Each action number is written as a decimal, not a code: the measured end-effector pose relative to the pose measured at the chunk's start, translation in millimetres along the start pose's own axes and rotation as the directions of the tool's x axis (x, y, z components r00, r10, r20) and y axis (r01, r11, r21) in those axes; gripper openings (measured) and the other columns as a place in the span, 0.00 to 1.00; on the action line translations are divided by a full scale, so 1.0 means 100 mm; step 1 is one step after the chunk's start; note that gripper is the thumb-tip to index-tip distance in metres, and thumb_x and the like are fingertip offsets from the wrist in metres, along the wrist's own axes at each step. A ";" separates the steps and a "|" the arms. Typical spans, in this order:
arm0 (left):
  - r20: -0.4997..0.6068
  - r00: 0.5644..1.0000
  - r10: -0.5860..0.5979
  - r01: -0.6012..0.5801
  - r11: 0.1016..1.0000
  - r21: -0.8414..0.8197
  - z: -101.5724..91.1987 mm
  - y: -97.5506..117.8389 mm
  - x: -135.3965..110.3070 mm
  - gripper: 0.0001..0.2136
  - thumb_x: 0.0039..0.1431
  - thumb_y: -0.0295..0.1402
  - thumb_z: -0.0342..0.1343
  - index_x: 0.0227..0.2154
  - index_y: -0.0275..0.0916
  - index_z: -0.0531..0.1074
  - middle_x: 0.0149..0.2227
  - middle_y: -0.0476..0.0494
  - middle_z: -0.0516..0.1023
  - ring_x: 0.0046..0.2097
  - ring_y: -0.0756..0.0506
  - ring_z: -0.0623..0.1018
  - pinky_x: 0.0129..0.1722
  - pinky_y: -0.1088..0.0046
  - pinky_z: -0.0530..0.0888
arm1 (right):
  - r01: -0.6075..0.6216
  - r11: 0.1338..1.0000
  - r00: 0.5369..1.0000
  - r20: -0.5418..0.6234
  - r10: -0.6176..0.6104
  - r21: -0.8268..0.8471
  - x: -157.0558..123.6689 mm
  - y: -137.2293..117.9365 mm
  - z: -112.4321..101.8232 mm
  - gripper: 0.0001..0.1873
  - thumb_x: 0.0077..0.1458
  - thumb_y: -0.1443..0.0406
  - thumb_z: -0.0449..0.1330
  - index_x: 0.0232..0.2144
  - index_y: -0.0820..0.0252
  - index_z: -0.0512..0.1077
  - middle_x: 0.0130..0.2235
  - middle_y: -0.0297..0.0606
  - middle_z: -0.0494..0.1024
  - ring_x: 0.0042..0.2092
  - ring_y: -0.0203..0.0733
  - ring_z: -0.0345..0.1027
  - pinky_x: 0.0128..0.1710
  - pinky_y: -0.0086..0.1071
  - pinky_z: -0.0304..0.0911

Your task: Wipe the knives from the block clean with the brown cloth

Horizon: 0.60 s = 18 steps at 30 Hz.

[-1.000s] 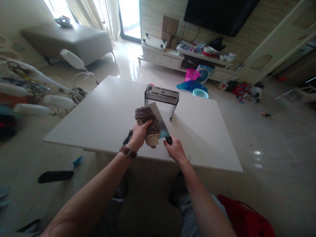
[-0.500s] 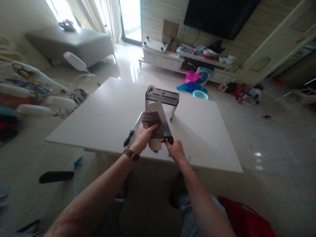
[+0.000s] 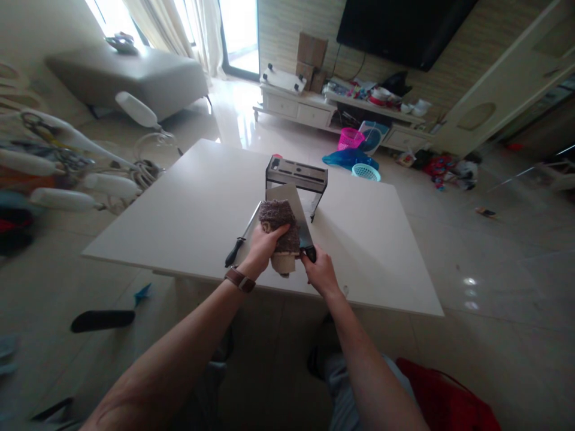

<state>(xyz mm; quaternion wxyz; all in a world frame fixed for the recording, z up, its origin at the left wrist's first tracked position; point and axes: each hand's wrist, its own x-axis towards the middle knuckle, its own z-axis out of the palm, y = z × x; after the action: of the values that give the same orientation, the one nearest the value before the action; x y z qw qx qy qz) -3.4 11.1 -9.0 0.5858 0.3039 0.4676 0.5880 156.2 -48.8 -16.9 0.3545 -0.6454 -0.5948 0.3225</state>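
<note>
My left hand is closed around a fuzzy brown cloth, its thumb lying across the top. Beneath the cloth a tan piece sticks out toward me. In my right hand is the black handle of a broad-bladed kitchen knife, its tip pointing away from me. The cloth lies against the left part of the blade and hides some of it. Left of my hands a honing steel with a black handle rests on the white table. Beyond the blade stands a knife block with a slotted top.
Past the table are a pink basket, a blue plastic bag and a pale blue basket on the floor. White lamp-like arms stand off to the left. A red bag lies at lower right.
The view has shifted very slightly. Both hands, the cloth and the knife keep nearly the same position.
</note>
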 end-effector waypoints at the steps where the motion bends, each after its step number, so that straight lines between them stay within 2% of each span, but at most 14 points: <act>1: 0.001 1.000 0.002 -0.002 1.000 -0.003 0.00 0.00 0.00 0.23 0.43 0.34 0.73 0.44 0.35 0.77 0.46 0.36 0.83 0.44 0.40 0.83 0.48 0.59 0.80 | -0.001 1.000 1.000 0.001 0.001 -0.002 0.00 0.00 0.00 0.14 0.59 0.54 0.58 0.33 0.58 0.72 0.26 0.33 0.73 0.28 0.39 0.64 0.28 0.29 0.57; 18: -0.003 1.000 0.004 -0.003 1.000 0.019 -0.03 -0.05 0.03 0.25 0.43 0.36 0.73 0.46 0.35 0.77 0.47 0.35 0.82 0.46 0.39 0.83 0.49 0.59 0.80 | -0.013 1.000 1.000 0.011 0.013 0.002 0.00 0.01 0.00 0.14 0.59 0.54 0.57 0.33 0.58 0.72 0.25 0.33 0.72 0.26 0.39 0.64 0.26 0.29 0.57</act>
<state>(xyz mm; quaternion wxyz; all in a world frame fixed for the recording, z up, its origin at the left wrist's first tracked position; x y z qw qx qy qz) -4.3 12.9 -14.6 0.5813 0.3095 0.4733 0.5850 156.9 -48.5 -17.2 0.3498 -0.6472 -0.5922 0.3288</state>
